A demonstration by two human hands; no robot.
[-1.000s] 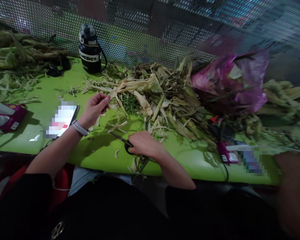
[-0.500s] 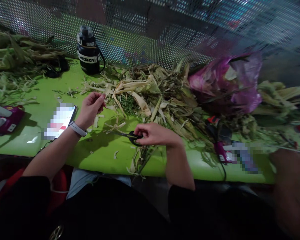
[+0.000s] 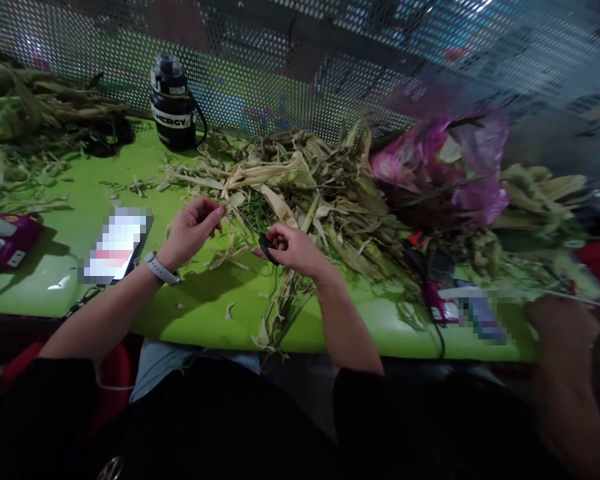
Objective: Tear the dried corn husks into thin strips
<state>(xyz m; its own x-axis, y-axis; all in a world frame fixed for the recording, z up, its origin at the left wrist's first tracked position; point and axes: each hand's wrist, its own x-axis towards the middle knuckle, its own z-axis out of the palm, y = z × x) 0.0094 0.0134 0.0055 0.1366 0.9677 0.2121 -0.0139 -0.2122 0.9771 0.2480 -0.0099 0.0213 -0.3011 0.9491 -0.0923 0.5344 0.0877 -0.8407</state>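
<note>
Black-handled scissors (image 3: pixel 267 249) are in my right hand (image 3: pixel 294 249), its fingers curled through the handles. Their blades point up and left over the edge of a heap of dry corn husks (image 3: pixel 325 160). My left hand (image 3: pixel 196 225) is closed in a pinch just left of the blade tips; whatever lies between its fingertips is too small to make out. Below the blades, a star-shaped piece of husk strips (image 3: pixel 229 256) lies on the green table (image 3: pixel 200 310). Green strands (image 3: pixel 255 207) show in the heap behind the scissors.
A black bottle (image 3: pixel 173 107) stands by the perforated metal screen (image 3: pixel 280 60). A phone (image 3: pixel 117 245) and a purple power strip (image 3: pixel 13 243) lie left. A pink plastic bag (image 3: pixel 440 163) rests at right, beyond another phone (image 3: pixel 485 310) and another person's hand (image 3: pixel 563 320).
My right hand has lifted the scissors up and away from the star-shaped piece, turning the blades toward the heap. My left hand has shifted slightly right and down, still pinched.
</note>
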